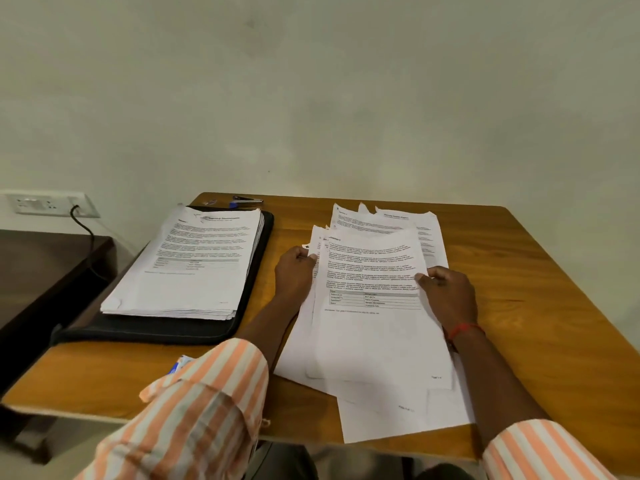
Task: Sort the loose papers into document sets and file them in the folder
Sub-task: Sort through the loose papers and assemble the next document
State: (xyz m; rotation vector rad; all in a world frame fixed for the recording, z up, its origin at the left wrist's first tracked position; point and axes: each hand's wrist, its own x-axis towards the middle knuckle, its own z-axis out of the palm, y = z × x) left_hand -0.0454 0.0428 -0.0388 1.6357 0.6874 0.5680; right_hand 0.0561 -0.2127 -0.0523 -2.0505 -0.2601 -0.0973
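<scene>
**Current state.** The loose papers [377,344] lie fanned and overlapping on the right half of the desk [540,271], with a few more sheets [388,216] spread just behind them. The left hand [294,271] grips the left edge of the fan, its fingers [298,253] curled round several sheet edges. The right hand [448,292] pinches the right edge of the top sheet [372,306], thumb on the printed face. The folder [162,330] lies open on the left half of the desk and carries a thick stack [187,265] of pages. A stapler [247,200] lies at the far edge, behind the folder.

**Step in hand (judged).** The top sheet is being checked or separated for assignment to a document set. A good share of the sorting appears unfinished.

**Hazards.**
- Double pick: the sheets overlap closely, so a second page may cling to the top one and be filed in the wrong set.
- Misidentification: the pages look alike in layout, and the print cannot be read here, so check the heading and page mark before placing.
- Slide-off: the lowest sheets reach the near edge of the desk, and a pull toward the body may drop them.
- Creasing: a tight grip on thin edges while the other hand pulls may bend or tear a corner.
- Stack shift: the stack on the folder is tall and slightly splayed, so a page dropped carelessly may skew it.
</scene>
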